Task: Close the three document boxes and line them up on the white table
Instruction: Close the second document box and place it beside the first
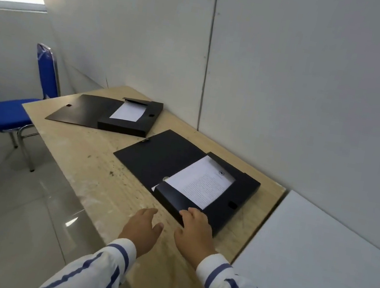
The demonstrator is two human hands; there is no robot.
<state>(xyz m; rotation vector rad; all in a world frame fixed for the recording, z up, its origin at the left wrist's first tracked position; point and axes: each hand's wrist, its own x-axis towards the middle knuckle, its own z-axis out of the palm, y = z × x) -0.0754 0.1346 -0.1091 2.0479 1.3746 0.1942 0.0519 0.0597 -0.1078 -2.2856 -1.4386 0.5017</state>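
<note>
Two black document boxes lie open on a beige wooden table [95, 168], each with white paper inside. The near box [237, 201] has its lid flat out to the left. The far box [124, 127] sits at the table's back left, lid also spread left. A third box is not in view. My right hand [195, 229] rests with its fingertips on the near box's front corner. My left hand [143, 226] hovers over the wooden table just left of that corner, fingers apart and holding nothing. The white table [314, 263] adjoins on the right.
A grey panel wall [292, 85] runs along the back of both tables. A blue chair [14, 113] with metal legs stands at the far left end of the wooden table. Glossy tiled floor [11, 215] lies to the left.
</note>
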